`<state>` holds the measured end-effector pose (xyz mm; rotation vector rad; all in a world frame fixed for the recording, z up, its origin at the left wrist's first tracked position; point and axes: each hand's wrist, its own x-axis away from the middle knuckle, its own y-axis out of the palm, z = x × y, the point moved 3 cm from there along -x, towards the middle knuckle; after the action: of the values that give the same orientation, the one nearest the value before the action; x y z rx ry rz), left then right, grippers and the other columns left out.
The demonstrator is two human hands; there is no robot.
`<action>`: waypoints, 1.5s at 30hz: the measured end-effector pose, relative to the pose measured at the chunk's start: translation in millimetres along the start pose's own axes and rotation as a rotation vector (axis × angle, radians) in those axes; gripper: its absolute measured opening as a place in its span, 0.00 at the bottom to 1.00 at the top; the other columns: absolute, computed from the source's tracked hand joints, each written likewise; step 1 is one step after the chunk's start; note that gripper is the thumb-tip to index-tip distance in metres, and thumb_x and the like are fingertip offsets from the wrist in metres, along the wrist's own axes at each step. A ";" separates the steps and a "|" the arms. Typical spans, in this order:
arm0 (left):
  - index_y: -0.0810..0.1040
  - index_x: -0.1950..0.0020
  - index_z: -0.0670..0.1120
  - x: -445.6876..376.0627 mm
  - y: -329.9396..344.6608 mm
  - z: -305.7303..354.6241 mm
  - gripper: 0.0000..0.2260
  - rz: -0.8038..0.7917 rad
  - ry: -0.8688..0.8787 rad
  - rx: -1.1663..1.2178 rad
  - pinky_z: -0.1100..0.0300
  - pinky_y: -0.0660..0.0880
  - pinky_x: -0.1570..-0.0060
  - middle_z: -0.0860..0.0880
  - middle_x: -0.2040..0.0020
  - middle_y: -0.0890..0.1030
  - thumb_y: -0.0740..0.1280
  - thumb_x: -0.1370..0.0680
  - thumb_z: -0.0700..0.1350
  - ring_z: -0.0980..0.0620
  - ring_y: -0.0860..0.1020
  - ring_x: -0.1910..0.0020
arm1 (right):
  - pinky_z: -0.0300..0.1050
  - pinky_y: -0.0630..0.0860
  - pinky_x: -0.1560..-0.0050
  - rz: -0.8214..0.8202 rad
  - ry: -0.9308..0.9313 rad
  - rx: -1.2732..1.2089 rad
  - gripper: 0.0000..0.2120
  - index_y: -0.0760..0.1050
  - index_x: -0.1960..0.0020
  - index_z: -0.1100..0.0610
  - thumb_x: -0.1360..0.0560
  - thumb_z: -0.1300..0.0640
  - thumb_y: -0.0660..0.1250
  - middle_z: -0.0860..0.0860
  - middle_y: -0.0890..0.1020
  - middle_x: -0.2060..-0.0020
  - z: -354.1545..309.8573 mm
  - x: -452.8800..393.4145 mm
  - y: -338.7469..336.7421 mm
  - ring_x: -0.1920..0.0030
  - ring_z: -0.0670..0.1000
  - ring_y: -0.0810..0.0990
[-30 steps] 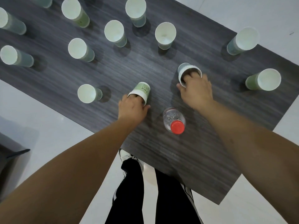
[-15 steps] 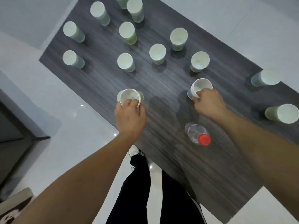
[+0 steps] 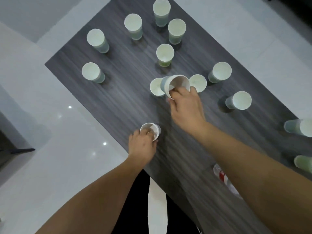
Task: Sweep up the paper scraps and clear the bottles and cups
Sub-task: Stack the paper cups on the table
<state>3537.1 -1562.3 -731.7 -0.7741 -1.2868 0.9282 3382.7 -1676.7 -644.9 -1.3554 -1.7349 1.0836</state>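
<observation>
Head camera looks down on a dark wood-grain table [image 3: 118,68] where the clearing has barely begun. The person's left hand [image 3: 142,146] is closed around a paper cup [image 3: 150,130] near the table's left edge, fingers hooked inside the rim. The right hand [image 3: 184,105] grips a second cup [image 3: 175,85], tilted on its side and lifted toward the middle of the table, right over two upright cups [image 3: 156,86] that stand close together; to my eye it is about to be stacked into one of them. Beyond these, some nine more cups stand scattered well apart: five toward the far end [image 3: 133,25], two to the right of the middle [image 3: 221,73], and two blurred ones at the right edge [image 3: 302,130]. A clear plastic bottle [image 3: 222,177] with a red label lies near the front edge, mostly hidden behind the right forearm. No paper scraps show anywhere in view, so I cannot tell whether sweeping is done. Nearly all the cups and the bottle remain to be cleared.
</observation>
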 end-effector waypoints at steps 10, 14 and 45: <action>0.80 0.56 0.42 -89.1 -128.3 -124.7 0.08 0.521 -0.223 0.302 0.51 0.70 0.59 0.45 0.58 0.81 0.66 0.25 0.47 0.41 0.71 0.59 | 0.51 0.72 0.49 -0.447 0.262 0.231 0.13 0.80 0.42 0.58 0.22 0.52 0.65 0.55 0.79 0.43 -23.7 -71.6 93.1 0.46 0.64 0.73; 0.79 0.59 0.43 -124.7 -178.5 -167.1 0.08 0.622 -0.282 0.249 0.51 0.68 0.56 0.46 0.59 0.80 0.67 0.27 0.47 0.41 0.72 0.60 | 0.55 0.73 0.56 -0.097 0.147 0.149 0.07 0.83 0.52 0.64 0.26 0.63 0.68 0.60 0.82 0.53 -52.0 -91.6 77.5 0.57 0.65 0.74; 0.78 0.46 0.43 -272.9 -163.0 -195.6 0.14 0.265 -0.080 0.107 0.46 0.65 0.41 0.42 0.45 0.79 0.62 0.21 0.53 0.38 0.72 0.46 | 0.55 0.67 0.44 -0.270 0.237 0.229 0.16 0.76 0.39 0.58 0.17 0.50 0.57 0.53 0.76 0.38 -71.4 -289.4 116.8 0.43 0.62 0.71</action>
<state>3742.8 -1873.6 -733.8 -0.8430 -1.2107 1.2423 3560.8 -1930.5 -724.8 -1.0291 -1.5165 0.8998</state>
